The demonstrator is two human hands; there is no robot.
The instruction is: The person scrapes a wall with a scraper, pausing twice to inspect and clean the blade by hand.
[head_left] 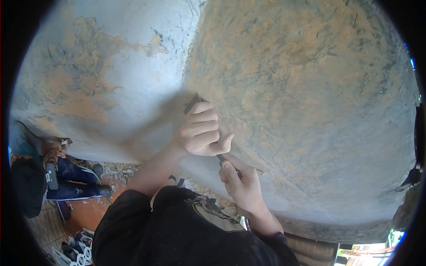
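Note:
A scraper-like tool (194,103) lies against the wall surface, its flat dark blade at the border between a smooth pale area (146,80) and a rough brownish patch (301,88). Wrapped round its upper part, just behind the blade, is my left hand (202,131). Lower and to the right, my right hand (239,181) grips the handle end, thumb on top. A short dark piece of the tool shows between the two hands. My fingers hide most of the rest.
At the left edge a co-worker (73,177) in dark trousers has both hands near the wall's lower edge, by a grey device (52,175). White racks (75,252) with dark items stand at the lower left. Rubble lines the wall's foot.

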